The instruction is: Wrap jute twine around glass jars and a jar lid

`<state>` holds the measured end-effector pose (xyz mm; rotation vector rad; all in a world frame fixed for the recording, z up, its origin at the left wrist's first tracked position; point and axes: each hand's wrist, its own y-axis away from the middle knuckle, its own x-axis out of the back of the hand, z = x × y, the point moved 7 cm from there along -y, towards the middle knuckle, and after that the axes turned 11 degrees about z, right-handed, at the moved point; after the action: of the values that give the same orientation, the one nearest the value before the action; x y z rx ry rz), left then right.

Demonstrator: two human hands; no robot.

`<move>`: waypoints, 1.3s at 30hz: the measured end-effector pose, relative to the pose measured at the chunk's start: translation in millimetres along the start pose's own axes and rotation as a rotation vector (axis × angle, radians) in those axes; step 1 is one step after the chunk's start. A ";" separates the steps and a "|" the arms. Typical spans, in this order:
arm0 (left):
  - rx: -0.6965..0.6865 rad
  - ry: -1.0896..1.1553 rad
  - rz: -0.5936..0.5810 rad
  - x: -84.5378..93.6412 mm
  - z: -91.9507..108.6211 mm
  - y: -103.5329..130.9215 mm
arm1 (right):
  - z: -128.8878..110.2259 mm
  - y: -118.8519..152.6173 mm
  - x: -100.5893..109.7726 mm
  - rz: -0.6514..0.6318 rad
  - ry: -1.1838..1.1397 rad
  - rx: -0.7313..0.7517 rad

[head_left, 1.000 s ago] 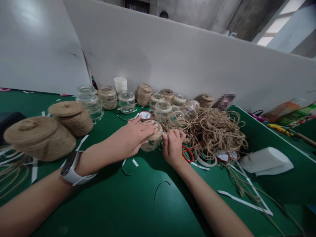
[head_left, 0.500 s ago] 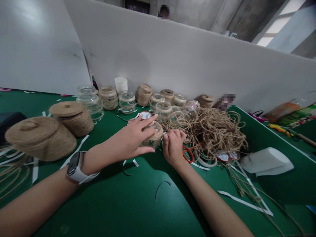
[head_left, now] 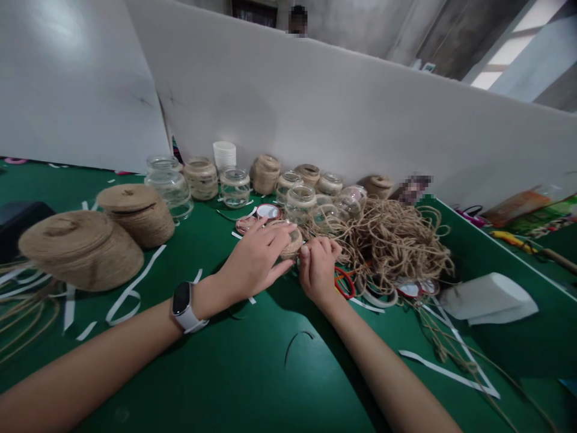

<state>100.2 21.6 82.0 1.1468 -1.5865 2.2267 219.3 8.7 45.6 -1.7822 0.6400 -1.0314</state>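
A glass jar [head_left: 294, 242] partly wound with jute twine sits on the green table, largely covered by my left hand [head_left: 264, 255]. My left fingers lie bent over its top and the thumb rests along the near side. Close against the jar's right side is my right hand [head_left: 318, 264], its fingers curled and thumb pressed in; whatever is pinched there is hidden. Behind my right hand spreads a loose heap of jute twine [head_left: 401, 237]. Just beyond my left hand lie rolls of tape, one with a white and red face [head_left: 268, 211].
Several glass jars [head_left: 300, 201], some twine-wrapped, line the white partition [head_left: 315, 114] beside stacked paper cups [head_left: 224, 155]. Two lidded twine-covered pots [head_left: 81, 249] stand left. Red-handled scissors [head_left: 345, 282], a white roll [head_left: 493, 297] and tape strips [head_left: 446, 370] lie right. A person's head shows beyond the partition.
My left hand has slid slightly right and turned, its spread fingers now closed more over the jar. The right hand stays almost in place beside it.
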 end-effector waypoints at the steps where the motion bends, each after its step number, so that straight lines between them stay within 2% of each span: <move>1: 0.009 0.028 0.009 0.7 -0.6 0.2 | -0.4 -0.3 0.5 0.004 -0.001 0.002; 9: 0.169 0.100 0.194 3.1 -9.4 10.5 | 0.7 -3.9 4.1 0.038 0.013 0.009; 11: 0.193 0.158 0.196 -0.1 -13.5 13.0 | 2.4 -4.1 4.4 0.037 0.015 -0.003; 14: 0.156 0.186 0.165 -2.9 -16.7 13.2 | 3.7 -3.6 3.7 0.024 0.014 -0.017; 20: 0.130 0.303 0.096 -0.4 -21.9 6.1 | 2.7 -3.1 2.4 0.009 0.019 -0.007; 26: 0.184 0.392 0.158 2.3 -30.7 1.7 | 1.2 -2.9 2.5 0.007 0.033 0.013; 35: 0.240 0.463 -0.030 8.0 -39.0 -7.0 | 3.6 -0.9 -0.2 -0.025 -0.001 -0.033; 39: 0.270 0.504 -0.160 11.6 -44.7 -9.1 | 4.8 -0.4 -2.3 -0.040 -0.015 -0.057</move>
<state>75.6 60.8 90.5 0.6524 -0.9872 2.4143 222.2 12.9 44.3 -1.8570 0.6332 -1.0350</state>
